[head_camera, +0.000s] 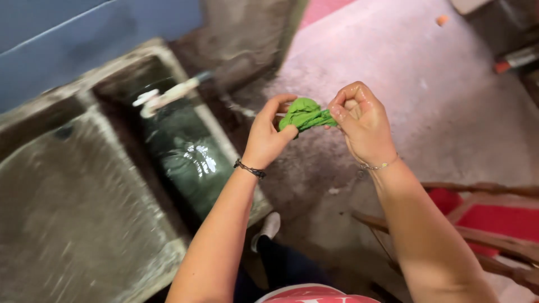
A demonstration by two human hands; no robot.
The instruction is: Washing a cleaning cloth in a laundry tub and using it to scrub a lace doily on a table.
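Green cloth (pixel 306 116) — bunched, held in the air between two hands.
Left hand (pixel 268 134) pinches one end, fingers closed on it; right hand (pixel 362 120) grips the other end, fingers curled tight. Below left — concrete wash sink (pixel 73 196), basin of dark water (pixel 188 154) (white tap above); wooden chair (pixel 494 224) at right.
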